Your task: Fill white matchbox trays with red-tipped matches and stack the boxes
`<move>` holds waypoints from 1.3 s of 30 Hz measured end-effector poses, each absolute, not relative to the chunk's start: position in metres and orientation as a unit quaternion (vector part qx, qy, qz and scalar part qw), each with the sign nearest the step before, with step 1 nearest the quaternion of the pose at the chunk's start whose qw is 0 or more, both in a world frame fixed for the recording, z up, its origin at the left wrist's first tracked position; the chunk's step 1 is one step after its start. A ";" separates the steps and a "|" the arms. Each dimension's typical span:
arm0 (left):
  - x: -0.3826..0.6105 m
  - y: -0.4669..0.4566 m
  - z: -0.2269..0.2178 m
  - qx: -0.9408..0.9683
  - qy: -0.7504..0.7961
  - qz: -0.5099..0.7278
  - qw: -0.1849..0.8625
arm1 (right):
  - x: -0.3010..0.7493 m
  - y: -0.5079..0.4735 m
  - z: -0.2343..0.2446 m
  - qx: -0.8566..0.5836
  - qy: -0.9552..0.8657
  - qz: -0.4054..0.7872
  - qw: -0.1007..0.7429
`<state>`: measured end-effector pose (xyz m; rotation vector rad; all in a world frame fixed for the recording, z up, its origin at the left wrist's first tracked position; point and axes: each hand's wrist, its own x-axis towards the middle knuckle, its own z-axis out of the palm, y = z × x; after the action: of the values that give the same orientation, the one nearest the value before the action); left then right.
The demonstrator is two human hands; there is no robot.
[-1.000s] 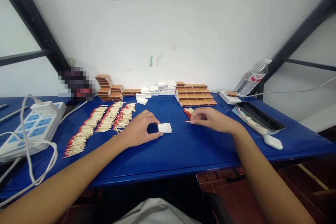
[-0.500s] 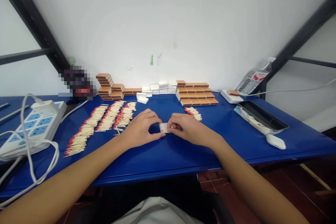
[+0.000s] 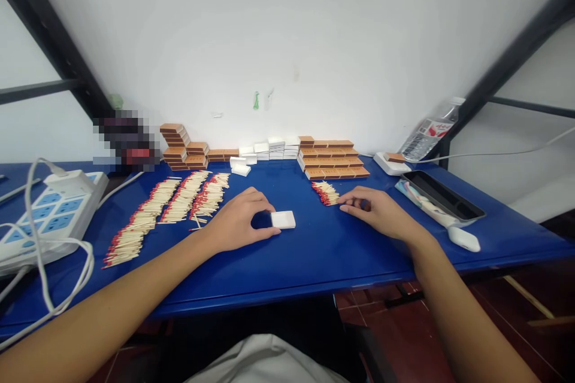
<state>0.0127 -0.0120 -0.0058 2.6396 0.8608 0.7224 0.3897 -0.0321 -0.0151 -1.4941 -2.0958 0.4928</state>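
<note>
My left hand (image 3: 242,221) holds the left end of a small white matchbox tray (image 3: 284,219) between thumb and fingers. The tray lies open side up on the blue table, its inside plain white. Farther right, my right hand (image 3: 371,210) is at a small pile of red-headed matches (image 3: 326,192). Its thumb and forefinger are a little apart, close to the bare ends of the sticks; whether they touch one is too small to tell. Three long rows of matches (image 3: 146,218) lie left of my left hand.
Brown matchboxes (image 3: 335,161) are stacked along the wall, with white trays (image 3: 276,149) between the stacks. At the right are a phone (image 3: 442,196), a white earphone case (image 3: 463,239) and a plastic bottle (image 3: 431,131). A power strip (image 3: 54,215) with looping cables occupies the left.
My right hand has left the tray and moved right to the small match pile. The left hand keeps its hold on the tray. The view has shifted slightly.
</note>
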 end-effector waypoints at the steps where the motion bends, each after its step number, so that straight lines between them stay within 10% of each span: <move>1: 0.013 -0.012 -0.006 0.911 0.299 0.248 0.137 | 0.389 -0.031 -0.017 -0.549 -0.775 0.182 0.255; 39: 0.016 -0.015 -0.006 0.919 0.264 0.277 0.098 | 0.282 -0.071 0.005 -0.481 -0.845 0.067 0.223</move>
<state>0.0157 -0.0148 -0.0061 2.7179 0.7817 0.8203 0.2819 -0.0711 0.0053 -1.3271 -2.3349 0.1861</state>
